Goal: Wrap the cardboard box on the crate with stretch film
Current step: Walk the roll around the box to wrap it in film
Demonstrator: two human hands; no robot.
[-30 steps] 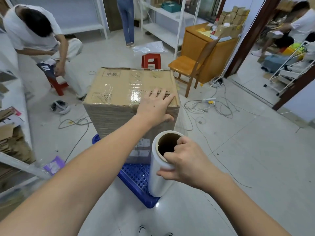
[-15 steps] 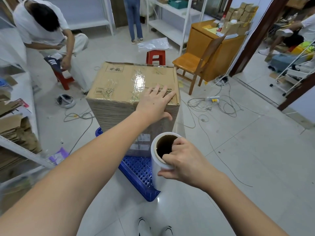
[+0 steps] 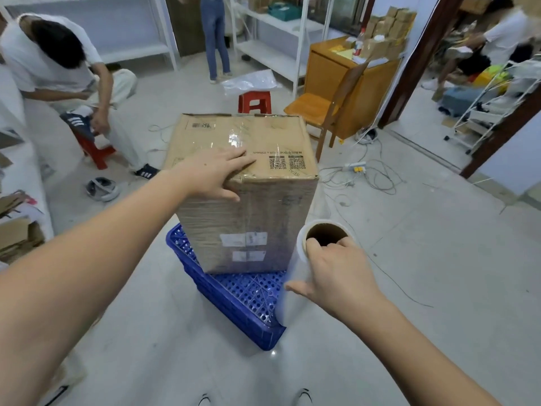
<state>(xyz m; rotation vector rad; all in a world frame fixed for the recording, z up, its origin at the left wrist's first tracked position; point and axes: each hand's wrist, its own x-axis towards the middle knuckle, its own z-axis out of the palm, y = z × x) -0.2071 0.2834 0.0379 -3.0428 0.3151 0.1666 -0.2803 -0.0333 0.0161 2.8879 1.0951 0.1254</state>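
Left hand (image 3: pixel 215 171) flat atop cardboard box (image 3: pixel 248 200); right hand (image 3: pixel 336 273) around film roll (image 3: pixel 295 276).

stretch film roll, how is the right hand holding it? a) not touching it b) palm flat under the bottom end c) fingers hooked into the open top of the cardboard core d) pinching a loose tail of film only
c: the right hand has its fingers curled into the open top of the stretch film roll with the thumb outside, beside the cardboard box.
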